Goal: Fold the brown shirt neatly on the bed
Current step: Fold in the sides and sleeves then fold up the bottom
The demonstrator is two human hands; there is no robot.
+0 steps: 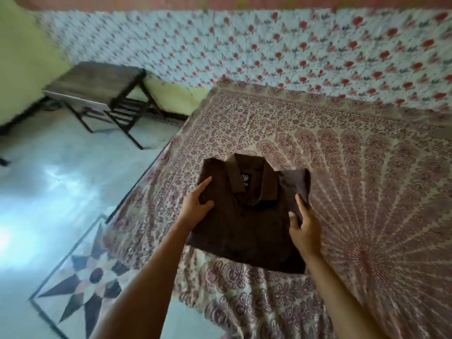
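The brown shirt (247,231) lies on the bed (367,167) as a compact rectangle, collar up and facing away from me, a small label showing inside the neck. My left hand (197,205) lies flat on the shirt's left side, fingers spread and pointing up toward the collar. My right hand (304,225) is at the shirt's right edge, with thumb and fingers pinching the folded cloth there. Both forearms reach in from the bottom of the view.
A patterned maroon-and-cream bedspread covers the bed, whose left edge runs diagonally beside the tiled floor (61,192). A dark wooden table (97,86) stands by the yellow wall at upper left. A white floral cloth (269,50) hangs behind the bed.
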